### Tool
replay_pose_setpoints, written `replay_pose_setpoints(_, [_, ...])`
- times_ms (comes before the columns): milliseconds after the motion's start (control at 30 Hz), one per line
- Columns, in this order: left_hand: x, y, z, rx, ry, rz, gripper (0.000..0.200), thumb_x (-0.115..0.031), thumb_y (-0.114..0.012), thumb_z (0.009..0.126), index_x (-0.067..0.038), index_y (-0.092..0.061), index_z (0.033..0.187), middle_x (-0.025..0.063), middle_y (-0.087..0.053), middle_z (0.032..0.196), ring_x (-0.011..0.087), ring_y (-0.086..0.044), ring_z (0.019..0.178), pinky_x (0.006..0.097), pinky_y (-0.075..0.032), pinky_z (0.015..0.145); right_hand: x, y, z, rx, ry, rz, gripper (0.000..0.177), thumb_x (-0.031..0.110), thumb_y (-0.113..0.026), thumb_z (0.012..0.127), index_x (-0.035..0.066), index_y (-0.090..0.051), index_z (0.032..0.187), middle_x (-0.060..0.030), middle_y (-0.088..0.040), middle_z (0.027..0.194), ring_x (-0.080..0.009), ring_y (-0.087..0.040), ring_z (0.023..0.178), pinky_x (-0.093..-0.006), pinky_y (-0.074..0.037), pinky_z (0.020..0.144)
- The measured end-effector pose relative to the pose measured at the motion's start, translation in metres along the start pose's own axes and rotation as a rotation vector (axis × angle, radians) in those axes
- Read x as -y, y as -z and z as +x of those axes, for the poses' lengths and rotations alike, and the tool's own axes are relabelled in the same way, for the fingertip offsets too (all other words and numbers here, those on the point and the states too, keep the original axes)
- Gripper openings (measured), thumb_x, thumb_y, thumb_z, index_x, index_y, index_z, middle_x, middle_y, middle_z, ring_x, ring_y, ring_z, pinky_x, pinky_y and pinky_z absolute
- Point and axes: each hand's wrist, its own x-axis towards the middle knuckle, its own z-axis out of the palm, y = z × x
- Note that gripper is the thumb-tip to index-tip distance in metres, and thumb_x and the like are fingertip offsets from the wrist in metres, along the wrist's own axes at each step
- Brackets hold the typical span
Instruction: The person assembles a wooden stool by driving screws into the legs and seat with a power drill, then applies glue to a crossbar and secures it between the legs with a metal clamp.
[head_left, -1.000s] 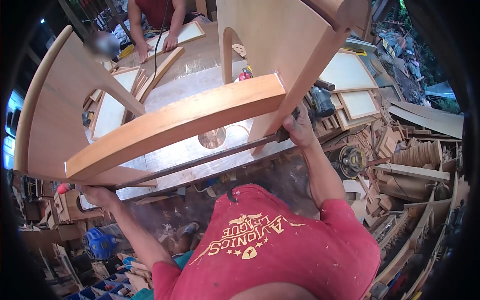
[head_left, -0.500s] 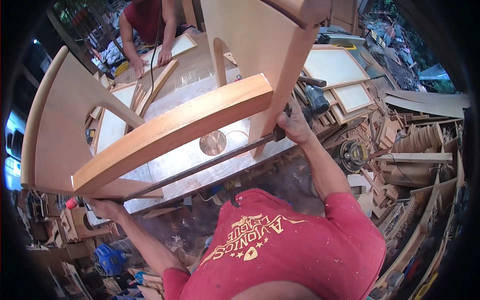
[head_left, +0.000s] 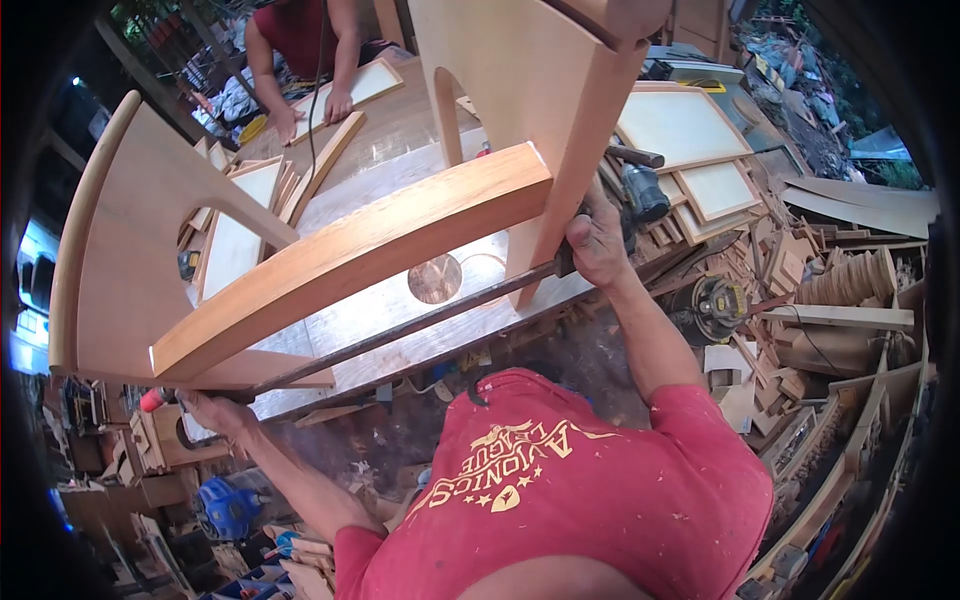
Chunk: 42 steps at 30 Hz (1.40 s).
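Note:
A long metal bar clamp [head_left: 420, 325] runs across the front of a wooden piece, below its curved rail [head_left: 350, 255]. The rail joins two side panels, a left one [head_left: 130, 250] and a right one [head_left: 535, 85], each with an arched cut-out. My left hand [head_left: 218, 415] is closed around the clamp's left end, beside its red tip [head_left: 152, 400]. At the other end, my right hand [head_left: 598, 240] grips the clamp's jaw against the outside of the right panel; some of its fingers are hidden behind.
The piece stands on a worktable [head_left: 390, 365] with a round hole. Across it, another person's hands [head_left: 338, 105] rest near a framed panel. More framed panels [head_left: 680, 125] and a power tool [head_left: 645, 195] lie at right. Wood scraps [head_left: 790, 260] and a blue machine [head_left: 228, 508] surround the table.
The view has shifted slightly, so everything sits a little further right in the picture. Both hands keep their hold on the clamp, and the wooden piece looks the same.

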Motion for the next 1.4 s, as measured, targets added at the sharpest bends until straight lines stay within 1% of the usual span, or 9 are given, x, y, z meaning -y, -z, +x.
replay_pose_setpoints(67, [0.038,0.023,0.018,0.018,0.178,-0.211,0.038,-0.027,-0.047,0.101,0.0,-0.056,0.126,0.0173,-0.06,0.12,0.0304,-0.063,0.104,0.0429,-0.056,0.091,-0.019,0.007,-0.009,-0.051,0.026,-0.24,0.069,0.056,-0.05,0.099,-0.002,-0.051,0.136,-0.0094,-0.063,0.117,-0.0237,-0.062,0.104,-0.0409,-0.048,0.092])
replay_pose_setpoints(100, [0.088,0.05,0.036,0.011,0.007,-0.108,0.034,-0.023,-0.051,0.1,-0.002,-0.057,0.125,0.017,-0.06,0.12,0.0291,-0.063,0.101,0.042,-0.056,0.087,-0.019,0.005,-0.007,-0.077,0.094,-0.429,0.064,0.053,-0.048,0.101,-0.003,-0.054,0.132,-0.011,-0.066,0.113,-0.0243,-0.064,0.1,-0.0416,-0.051,0.086])
replay_pose_setpoints(167, [0.075,0.043,0.022,-0.06,-0.193,0.293,0.027,-0.018,-0.05,0.101,0.0,-0.06,0.119,0.0101,-0.063,0.104,0.0218,-0.059,0.097,0.0354,-0.05,0.088,-0.017,-0.003,-0.006,-0.118,0.005,-0.228,0.062,0.053,-0.043,0.103,-0.003,-0.057,0.128,-0.0142,-0.066,0.114,-0.023,-0.063,0.103,-0.0381,-0.05,0.087])
replay_pose_setpoints(200, [0.01,0.018,0.002,0.051,-0.214,0.173,0.025,-0.017,-0.049,0.103,0.001,-0.061,0.114,0.0081,-0.063,0.099,0.0197,-0.057,0.095,0.0344,-0.047,0.086,-0.002,-0.006,-0.001,-0.11,0.117,-0.384,0.066,0.054,-0.028,0.106,-0.003,-0.058,0.12,-0.0151,-0.063,0.114,-0.0245,-0.059,0.107,-0.0368,-0.046,0.092])
replay_pose_setpoints(267, [0.004,0.009,-0.001,0.058,-0.063,-0.17,0.028,-0.028,-0.05,0.106,-0.003,-0.062,0.107,0.0036,-0.062,0.093,0.0117,-0.056,0.083,0.0269,-0.046,0.073,-0.002,-0.008,0.0,-0.143,0.11,-0.376,0.07,0.06,-0.03,0.104,-0.003,-0.059,0.114,-0.0152,-0.061,0.105,-0.0288,-0.059,0.097,-0.0359,-0.045,0.087])
replay_pose_setpoints(333, [-0.01,0.009,-0.004,0.138,-0.035,-0.22,0.033,-0.037,-0.051,0.106,-0.005,-0.061,0.106,-0.0037,-0.058,0.083,0.0024,-0.047,0.067,0.02,-0.038,0.057,-0.003,-0.009,0.0,-0.17,0.157,-0.307,0.07,0.061,-0.033,0.103,-0.004,-0.058,0.108,-0.0109,-0.06,0.1,-0.0204,-0.056,0.094,-0.0337,-0.045,0.084])
replay_pose_setpoints(400, [-0.007,0.012,0.0,0.185,-0.033,-0.228,0.033,-0.038,-0.052,0.105,-0.005,-0.059,0.105,-0.0043,-0.057,0.082,0.0027,-0.047,0.07,0.0206,-0.038,0.059,-0.015,0.004,-0.001,-0.123,0.119,-0.199,0.07,0.06,-0.04,0.102,-0.005,-0.057,0.123,-0.01,-0.063,0.111,-0.0171,-0.055,0.101,-0.0318,-0.044,0.091])
replay_pose_setpoints(1000, [-0.022,0.022,0.007,0.37,0.112,-0.437,0.041,-0.038,-0.064,0.099,-0.001,-0.06,0.117,0.0023,-0.066,0.1,0.0085,-0.06,0.09,0.0237,-0.049,0.08,-0.013,0.002,0.009,-0.253,0.018,0.14,0.051,0.048,-0.045,0.105,0.0,-0.058,0.117,-0.0069,-0.063,0.106,-0.0127,-0.058,0.097,-0.0328,-0.048,0.087])
replay_pose_setpoints(1400, [-0.027,0.032,0.024,0.448,0.369,-0.789,0.048,-0.037,-0.048,0.106,0.005,-0.058,0.126,0.0085,-0.069,0.108,0.0155,-0.067,0.098,0.0307,-0.054,0.088,-0.015,0.006,0.008,-0.349,-0.015,-0.007,0.054,0.043,-0.046,0.106,-0.006,-0.058,0.127,-0.011,-0.064,0.114,-0.0177,-0.059,0.104,-0.0364,-0.049,0.09])
